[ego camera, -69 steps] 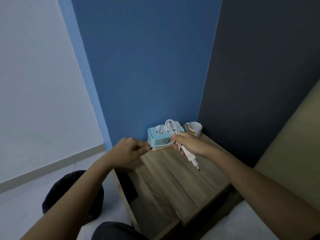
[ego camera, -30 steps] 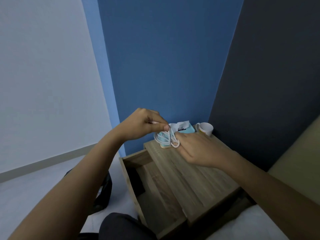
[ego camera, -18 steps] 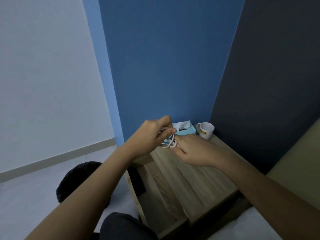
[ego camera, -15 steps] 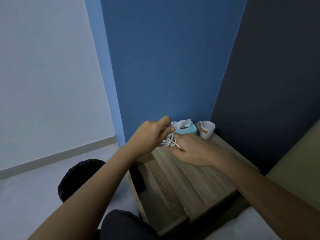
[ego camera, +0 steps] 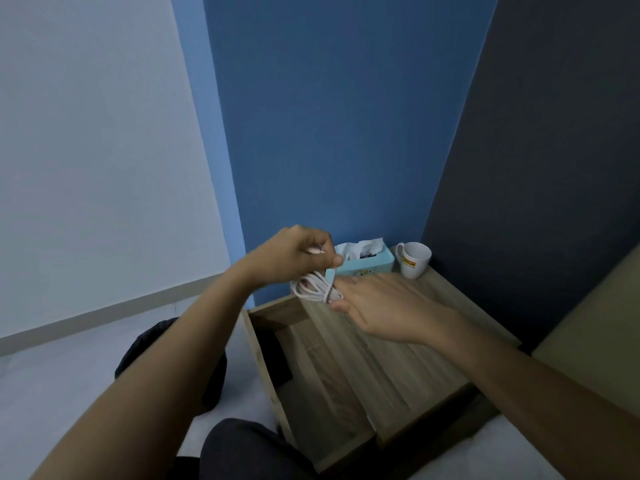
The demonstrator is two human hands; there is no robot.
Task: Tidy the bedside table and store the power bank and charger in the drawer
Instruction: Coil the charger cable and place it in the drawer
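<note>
The white charger cable (ego camera: 312,288) is bundled in loops above the back left corner of the wooden bedside table (ego camera: 415,362). My left hand (ego camera: 294,255) is pinched on one end of the cable just above the loops. My right hand (ego camera: 379,306) lies palm down over the table with its fingertips and thumb holding the coil; the charger's plug is hidden under it. The drawer (ego camera: 322,386) stands pulled out to the left of the table top. A dark flat object (ego camera: 277,355), possibly the power bank, lies inside it.
A light blue tissue box (ego camera: 369,264) and a white mug (ego camera: 414,259) stand at the table's back edge against the blue wall. A dark bag (ego camera: 162,358) lies on the floor to the left. My knee (ego camera: 242,448) is below the drawer; bedding (ego camera: 491,452) is lower right.
My left hand has lifted the cable end a little above the coil. The loops now hang lower and further left between my hands. My right hand's fingers have spread flatter.
</note>
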